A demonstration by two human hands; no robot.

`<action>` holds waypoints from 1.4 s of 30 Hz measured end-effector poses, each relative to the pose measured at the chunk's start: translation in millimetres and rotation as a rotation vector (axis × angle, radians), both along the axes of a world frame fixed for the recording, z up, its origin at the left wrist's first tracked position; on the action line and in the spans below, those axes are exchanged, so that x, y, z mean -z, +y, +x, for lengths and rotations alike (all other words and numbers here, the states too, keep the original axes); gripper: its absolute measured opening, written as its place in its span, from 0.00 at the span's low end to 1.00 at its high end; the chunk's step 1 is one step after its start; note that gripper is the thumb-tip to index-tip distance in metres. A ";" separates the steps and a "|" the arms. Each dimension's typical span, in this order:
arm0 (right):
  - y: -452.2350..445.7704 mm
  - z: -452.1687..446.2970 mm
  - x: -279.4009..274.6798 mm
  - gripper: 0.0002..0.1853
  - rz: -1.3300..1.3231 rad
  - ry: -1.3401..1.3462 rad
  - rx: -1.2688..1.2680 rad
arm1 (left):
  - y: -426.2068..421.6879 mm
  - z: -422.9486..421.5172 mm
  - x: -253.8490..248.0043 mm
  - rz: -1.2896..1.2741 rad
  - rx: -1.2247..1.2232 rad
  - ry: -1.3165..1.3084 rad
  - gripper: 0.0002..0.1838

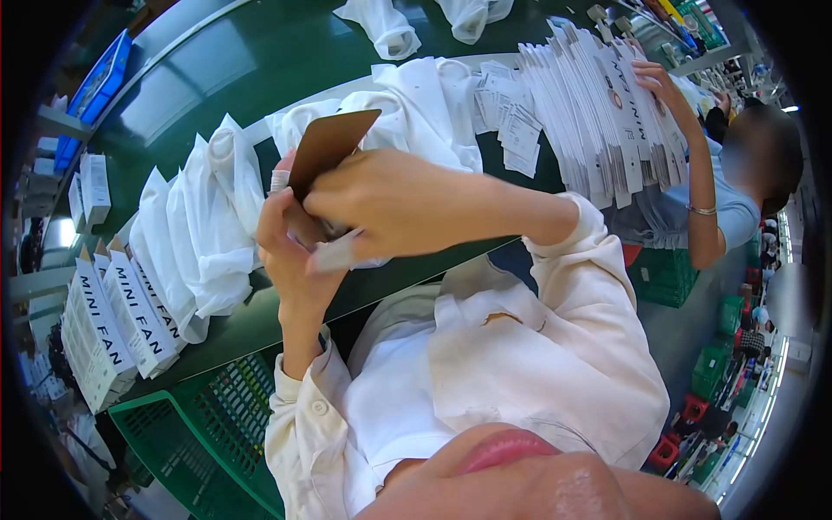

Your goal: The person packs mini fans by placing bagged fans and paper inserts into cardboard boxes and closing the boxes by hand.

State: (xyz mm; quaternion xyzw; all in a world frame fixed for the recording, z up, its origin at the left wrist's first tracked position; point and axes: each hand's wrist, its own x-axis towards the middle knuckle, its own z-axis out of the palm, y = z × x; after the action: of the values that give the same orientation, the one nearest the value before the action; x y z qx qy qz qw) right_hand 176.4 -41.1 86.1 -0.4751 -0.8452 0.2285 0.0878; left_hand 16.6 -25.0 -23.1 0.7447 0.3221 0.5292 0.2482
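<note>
My left hand (290, 247) is closed around a small cardboard box, its brown inner face (334, 147) tilted up towards me. Across its opening reaches my right hand (373, 199), fingers curled in close to the left one. The right fingertips are partly hidden and slightly blurred, so what they pinch cannot be made out. White wraps cover some fingertips. Behind the hands lie white bagged items (416, 108) on the green table (208, 74). More white bags (212, 225) lie in a row to the left.
Upright MINI FAN boxes (100, 325) stand at the left edge, above a green crate (199, 433). Flat MINI FAN cartons (598, 113) are stacked at the right, touched by a co-worker's hand (663, 87). Printed slips (518, 134) lie beside them. A blue tray (95, 95) is far left.
</note>
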 end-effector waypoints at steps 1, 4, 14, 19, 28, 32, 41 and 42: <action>-1.4 20.3 24.1 0.10 0.290 0.493 -0.027 | -1.7 1.1 -4.1 -0.007 -0.047 0.035 0.53; -22.1 101.5 36.5 0.11 0.628 0.450 0.438 | -2.7 1.2 -10.2 -0.021 -0.159 0.094 0.53; -91.1 203.5 134.0 0.11 0.263 0.073 0.960 | 4.0 -2.1 -10.0 -0.047 -0.215 0.041 0.51; -77.4 185.5 113.9 0.09 0.305 0.215 1.165 | -0.1 0.9 -12.7 -0.027 -0.225 0.097 0.52; -96.1 179.3 154.0 0.08 0.468 0.143 1.022 | -5.3 -2.7 -8.3 -0.050 -0.157 0.058 0.53; -80.5 179.0 135.4 0.08 0.592 -0.055 0.910 | -5.3 -3.4 -10.8 -0.043 -0.163 0.093 0.54; -79.0 195.1 122.0 0.07 0.429 0.047 0.923 | -5.9 -5.6 -9.0 -0.027 -0.221 0.055 0.53; -79.4 190.5 114.3 0.08 0.442 0.118 1.037 | -5.0 -3.7 -10.2 -0.018 -0.218 0.050 0.52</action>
State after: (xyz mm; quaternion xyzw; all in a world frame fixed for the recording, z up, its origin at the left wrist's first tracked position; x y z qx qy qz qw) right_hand 366.9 -120.4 -28.2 -0.7849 -0.5225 -0.0008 0.3330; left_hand 12.9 -30.0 -12.9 0.7160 0.4121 0.5314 0.1874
